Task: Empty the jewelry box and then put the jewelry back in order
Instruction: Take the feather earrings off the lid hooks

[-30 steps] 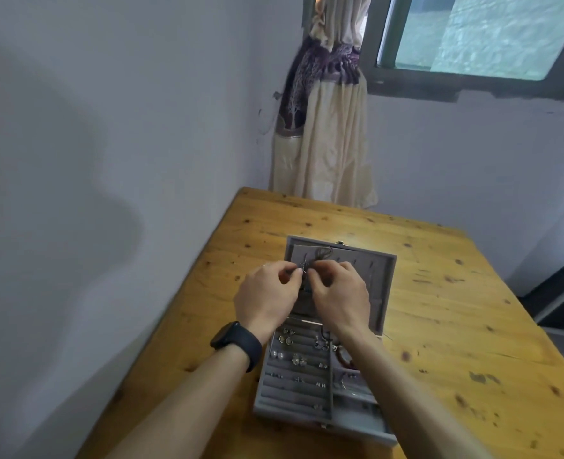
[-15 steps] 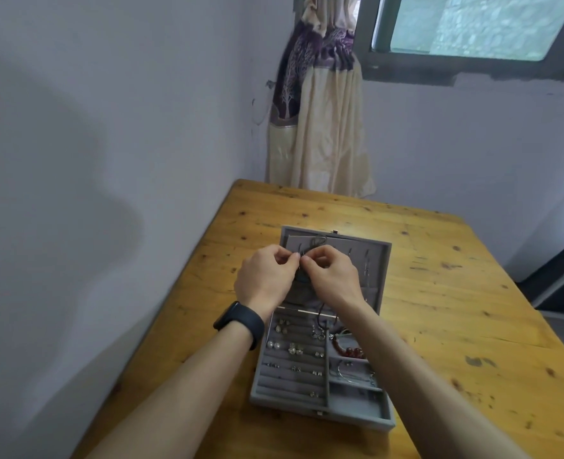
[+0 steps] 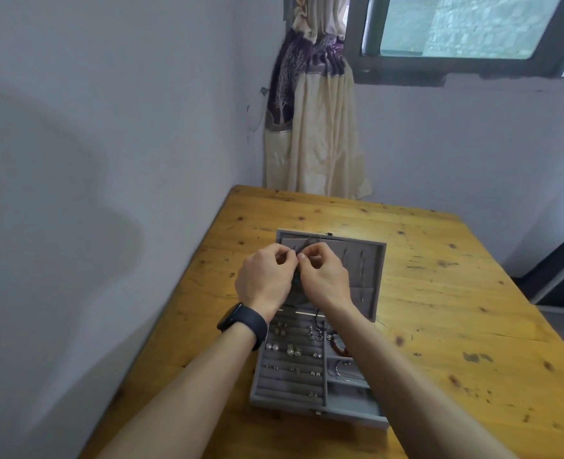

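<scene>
A grey velvet jewelry box point(image 3: 353, 417) lies open on the wooden table point(image 3: 456, 309), its lid point(image 3: 370, 260) tilted back. My left hand point(image 3: 265, 279) and my right hand point(image 3: 323, 276) meet in front of the lid and both pinch a thin dark necklace point(image 3: 309, 242) that runs up to the lid's top edge. Several earrings point(image 3: 289, 349) sit in the ring rows on the left of the tray. A reddish bead bracelet point(image 3: 338, 349) lies in a right compartment, partly hidden by my right forearm. Thin chains point(image 3: 362, 270) hang inside the lid on the right.
The table stands in a room corner, with the white wall close along its left edge. A tied-back cream and purple curtain point(image 3: 313, 120) hangs behind the far edge under a window point(image 3: 466, 28). A dark watch point(image 3: 242, 321) is on my left wrist.
The view has tipped down slightly, so box and hands sit lower in the picture. Both hands keep pinching the necklace at the lid; the fingers shift only a little.
</scene>
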The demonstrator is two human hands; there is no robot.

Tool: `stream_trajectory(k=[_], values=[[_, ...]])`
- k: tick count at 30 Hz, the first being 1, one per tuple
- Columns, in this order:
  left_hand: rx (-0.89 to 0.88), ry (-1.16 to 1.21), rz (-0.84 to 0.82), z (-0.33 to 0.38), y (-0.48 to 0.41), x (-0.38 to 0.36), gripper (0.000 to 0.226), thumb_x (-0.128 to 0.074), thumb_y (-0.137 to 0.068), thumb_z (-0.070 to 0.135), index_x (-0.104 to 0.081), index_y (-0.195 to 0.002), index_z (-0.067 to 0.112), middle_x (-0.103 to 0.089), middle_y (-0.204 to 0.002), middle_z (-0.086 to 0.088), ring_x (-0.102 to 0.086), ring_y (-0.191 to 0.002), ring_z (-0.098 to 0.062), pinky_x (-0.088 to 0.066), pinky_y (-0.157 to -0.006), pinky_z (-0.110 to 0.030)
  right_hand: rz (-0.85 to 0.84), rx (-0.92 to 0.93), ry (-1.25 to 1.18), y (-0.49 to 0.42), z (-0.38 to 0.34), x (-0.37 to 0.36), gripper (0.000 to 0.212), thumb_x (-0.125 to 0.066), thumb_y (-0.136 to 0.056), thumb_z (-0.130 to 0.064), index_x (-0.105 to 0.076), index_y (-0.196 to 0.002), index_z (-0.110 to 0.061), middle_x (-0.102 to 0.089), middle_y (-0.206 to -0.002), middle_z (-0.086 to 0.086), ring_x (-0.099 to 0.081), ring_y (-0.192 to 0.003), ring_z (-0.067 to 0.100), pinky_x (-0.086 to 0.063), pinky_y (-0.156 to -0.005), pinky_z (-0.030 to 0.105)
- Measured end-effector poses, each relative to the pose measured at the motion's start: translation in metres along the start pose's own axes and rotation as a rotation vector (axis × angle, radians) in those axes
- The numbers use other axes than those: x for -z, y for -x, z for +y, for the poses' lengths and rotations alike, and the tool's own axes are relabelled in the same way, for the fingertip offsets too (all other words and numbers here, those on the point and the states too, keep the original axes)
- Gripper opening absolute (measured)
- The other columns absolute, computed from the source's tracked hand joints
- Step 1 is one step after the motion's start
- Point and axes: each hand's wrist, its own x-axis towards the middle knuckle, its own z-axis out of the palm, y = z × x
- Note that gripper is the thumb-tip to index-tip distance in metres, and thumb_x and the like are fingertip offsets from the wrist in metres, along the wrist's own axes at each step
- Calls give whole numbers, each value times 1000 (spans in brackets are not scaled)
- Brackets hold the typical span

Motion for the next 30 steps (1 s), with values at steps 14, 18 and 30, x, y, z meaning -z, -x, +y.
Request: stream_trajectory(k=[14,18,30], values=[[-24,84,-55,-5,-9,1,21,-56,-97,41,-73,-92,29,-71,-87,14,-68,-75,-10,-52,-62,-26,-10,-2,46,-2,3,3,17,-65,-94,-35,-71,-105,-24,-70,-95,-9,-64,-95,10,-53,-87,31],[-101,-16,-41,-4,-11,4,21,-55,-97,39,-73,-94,29,-70,-88,13,-64,-80,-9,-49,-61,-23,2,-34,101,-2,2,1,23,-62,-93,-42,-74,-102,-25,-74,-99,-5,-65,-99,15,-51,-86,32],[-443,-620,-23,8,-11,20,26,-46,-101,43,-67,-102,27,-68,-97,7,-67,-83,-20,-54,-63,-32,17,-39,72,-5,-1,2,14,-56,-96,-37,-68,-98,-30,-70,-97,-9,-63,-93,14,-45,-74,30]])
